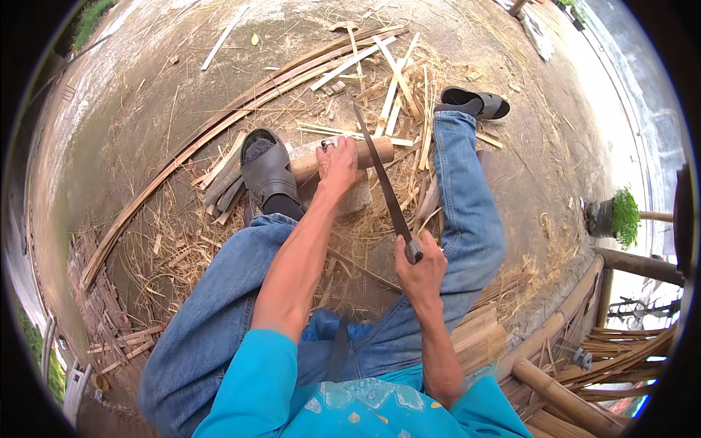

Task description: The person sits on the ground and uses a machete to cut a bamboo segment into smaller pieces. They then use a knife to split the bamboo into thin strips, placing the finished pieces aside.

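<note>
My left hand grips a short round piece of bamboo lying across a grey block between my feet. Its near end is hidden behind my left sandal. My right hand is closed around the handle of a long dark blade, which points away from me with its tip above the bamboo piece. My legs in blue jeans stretch out on either side.
Split bamboo strips, pale slats and shavings litter the concrete ground ahead. My right sandal rests farther out. Thick bamboo poles and bundled strips lie at lower right, a potted plant at right, woven matting at left.
</note>
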Demonstrator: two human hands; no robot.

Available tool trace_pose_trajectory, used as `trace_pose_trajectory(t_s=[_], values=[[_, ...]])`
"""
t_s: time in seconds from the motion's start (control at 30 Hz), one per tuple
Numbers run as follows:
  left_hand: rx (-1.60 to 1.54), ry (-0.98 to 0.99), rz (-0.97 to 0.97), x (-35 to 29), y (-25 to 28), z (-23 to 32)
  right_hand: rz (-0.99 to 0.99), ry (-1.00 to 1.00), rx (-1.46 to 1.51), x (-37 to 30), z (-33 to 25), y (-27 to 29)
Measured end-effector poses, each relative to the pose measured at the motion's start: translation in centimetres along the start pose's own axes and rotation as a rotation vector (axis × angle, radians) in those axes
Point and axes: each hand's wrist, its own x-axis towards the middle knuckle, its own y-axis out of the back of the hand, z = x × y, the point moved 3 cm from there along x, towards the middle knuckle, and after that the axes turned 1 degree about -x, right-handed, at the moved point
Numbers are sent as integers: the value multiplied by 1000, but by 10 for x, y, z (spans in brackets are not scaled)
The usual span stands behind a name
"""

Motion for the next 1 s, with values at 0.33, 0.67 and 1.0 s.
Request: trace_pose_trajectory(t_s=[0.33,0.67,1.0], values=[[40,50,-61,1,4,8,66,4,25,80,-5,-46],[38,2,49,-1,-5,-4,175,34,64,66,0,-61],[23,28,-58,3,1,3,40,81,177,79,0,-47]])
